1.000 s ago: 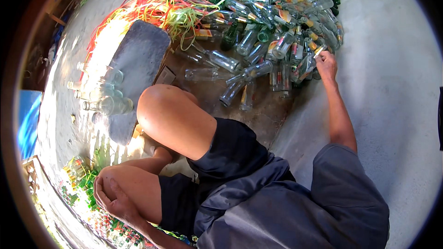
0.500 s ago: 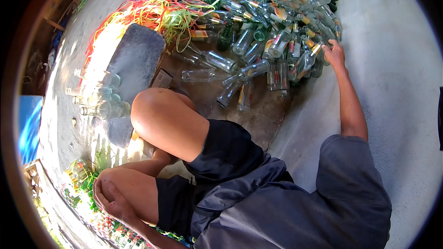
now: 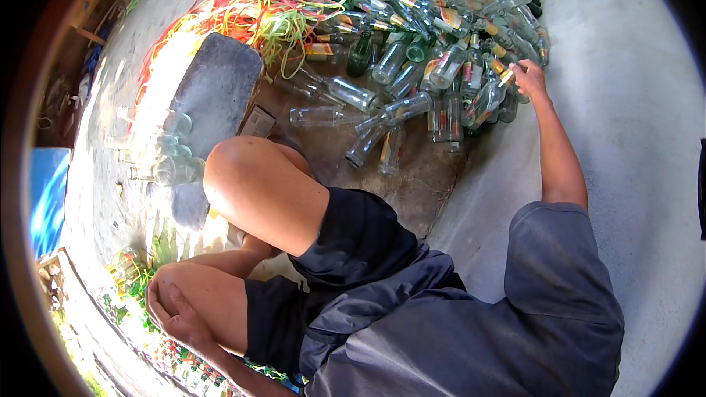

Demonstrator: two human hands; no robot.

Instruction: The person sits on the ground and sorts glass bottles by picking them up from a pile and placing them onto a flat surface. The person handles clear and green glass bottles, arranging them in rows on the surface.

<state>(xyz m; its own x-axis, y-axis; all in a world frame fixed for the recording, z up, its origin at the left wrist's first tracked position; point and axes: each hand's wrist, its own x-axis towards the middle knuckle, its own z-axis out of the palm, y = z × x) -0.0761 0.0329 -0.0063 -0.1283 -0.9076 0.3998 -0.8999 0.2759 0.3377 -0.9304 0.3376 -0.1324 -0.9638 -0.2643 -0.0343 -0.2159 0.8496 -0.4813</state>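
At the right edge of a large heap of glass bottles, my right hand has its fingers closed around the neck of a clear glass bottle. That bottle has a gold-coloured neck band and lies tilted among the others. My left hand rests on my left knee, its fingers spread over the skin and holding nothing. Several clear bottles lie side by side at the left on a dark board. A few loose clear bottles lie between the board and the heap.
Red and yellow plastic strips lie tangled beyond the board. A pale wall rises along the right. More bottles stand at the lower left, and a blue sheet hangs at the far left.
My right hand has moved slightly down and closed on the bottle's neck; its fingers were more spread before. My left hand stays on the knee.
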